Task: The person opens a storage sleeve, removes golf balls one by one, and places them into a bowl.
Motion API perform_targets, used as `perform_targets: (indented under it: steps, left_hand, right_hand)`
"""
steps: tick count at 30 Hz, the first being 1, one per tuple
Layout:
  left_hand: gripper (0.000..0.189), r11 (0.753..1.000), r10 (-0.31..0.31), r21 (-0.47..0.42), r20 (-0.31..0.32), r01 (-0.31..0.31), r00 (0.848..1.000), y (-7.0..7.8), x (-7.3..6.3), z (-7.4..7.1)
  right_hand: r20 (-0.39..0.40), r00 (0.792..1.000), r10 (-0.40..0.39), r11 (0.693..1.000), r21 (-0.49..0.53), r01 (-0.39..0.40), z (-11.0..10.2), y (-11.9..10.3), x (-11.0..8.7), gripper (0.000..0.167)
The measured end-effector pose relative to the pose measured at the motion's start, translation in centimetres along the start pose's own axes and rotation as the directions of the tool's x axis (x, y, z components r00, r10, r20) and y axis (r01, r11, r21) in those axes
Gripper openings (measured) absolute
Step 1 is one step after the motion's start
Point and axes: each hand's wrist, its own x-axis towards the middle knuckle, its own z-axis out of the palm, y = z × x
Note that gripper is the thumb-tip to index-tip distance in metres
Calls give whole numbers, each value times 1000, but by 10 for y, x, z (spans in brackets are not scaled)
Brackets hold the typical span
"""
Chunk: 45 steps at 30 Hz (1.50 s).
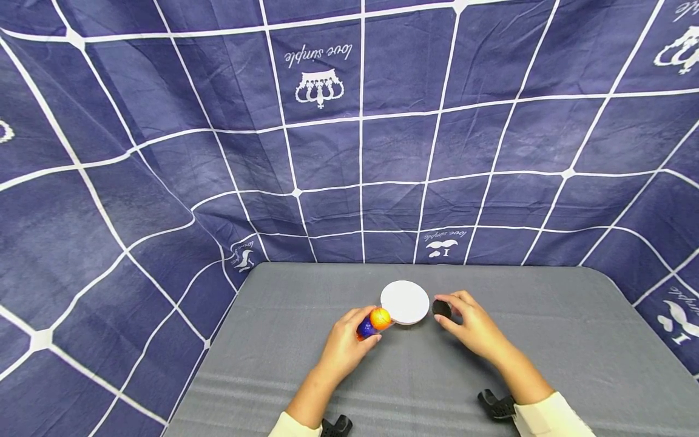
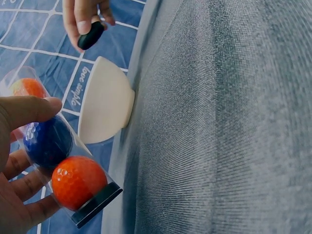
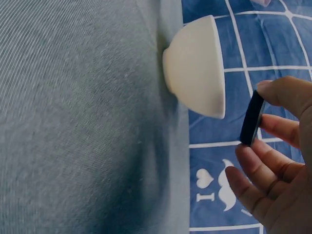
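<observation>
My left hand (image 1: 345, 346) grips a clear plastic tube (image 2: 75, 134) that holds golf balls. In the left wrist view an orange ball (image 2: 79, 181) lies nearest the tube's black end cap (image 2: 97, 204), then a blue ball (image 2: 48, 142), then an orange-yellow ball (image 2: 28, 88) at the other end. Between thumb and fingers my right hand (image 1: 474, 325) pinches a round black cap (image 1: 442, 308) by its edge. A white bowl (image 1: 405, 301) stands upright on the table between the hands. The tube's near end overlaps the bowl's left rim in the head view.
The grey cloth-covered table (image 1: 306, 291) carries the bowl. A dark blue curtain (image 1: 398, 152) with white grid lines hangs behind it and on both sides. Black wrist straps (image 1: 498, 405) show near the cream sleeves (image 1: 551, 417).
</observation>
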Motion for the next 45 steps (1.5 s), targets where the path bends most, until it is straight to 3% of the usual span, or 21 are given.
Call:
perform_targets:
  steps: [16,33,38,42,45]
  left_hand:
    - [56,1000,12,0,-5,-12,1000,-3,1,0]
    - [56,1000,16,4,-6,-16,1000,-3,0,-1]
    - [55,1000,26,8,-12,-26,1000,-2,1,-2]
    - [55,999,38,13,-19,-38,999,-1,1,-2]
    - [56,999,48,9,-22,-48,999,-1,1,-2]
  right_hand:
    - [162,985,65,998,-33,-61,6,15,-8,39]
    - [238,966,100,984,-170,-60,11,21,-14,42]
    - [192,970,146,982,-144,-119,9,17,-12,41]
    - [102,979,179,981,-88,-170,7,13,-8,38]
    - [30,986,162,985,-66,-160,6,9,-6,36]
